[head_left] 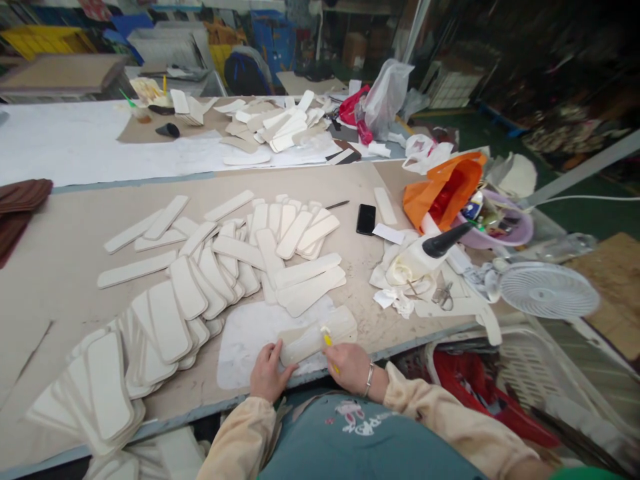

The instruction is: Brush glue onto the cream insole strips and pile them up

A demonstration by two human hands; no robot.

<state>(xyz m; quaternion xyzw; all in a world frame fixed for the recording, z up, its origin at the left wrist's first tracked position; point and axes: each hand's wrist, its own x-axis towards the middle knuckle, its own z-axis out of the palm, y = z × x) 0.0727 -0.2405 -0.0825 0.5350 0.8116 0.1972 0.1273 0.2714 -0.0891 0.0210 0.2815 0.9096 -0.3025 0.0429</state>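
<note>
"Well, what could go wrong here?"

"The pale strip (pixel 303 346) lies between the two hands, over a white sheet (pixel 239 337) on the surface (pixel 75 230). The left hand (pixel 270 372) has thumb and forefinger parted at the strip's near end; I cannot tell whether they pinch or merely steady it. If that hold is light, a firm stroke might skew the strip."

"And the right hand (pixel 349 365)?"

"It pinches a yellow-handled tool (pixel 327 339), whitish tip over the strip. Whatever coats that tip could smear onto the sheet if there is too much."

"What crowds the hands?"

"To the left of the left hand, a fanned heap of strips (pixel 165 320); a careless elbow could make it slide. Beyond both hands, more strips crowd the sheet's far edge."

"Anything awkward on the other side?"

"Beyond and right of the right hand, a bottle (pixel 411 259) leans with its black nozzle outward, and scissors (pixel 443 295) lie nearer. A hasty reach there might snag them. A phone (pixel 366 219) is farther ahead; a fan (pixel 549 289) stands well to the right."
</note>
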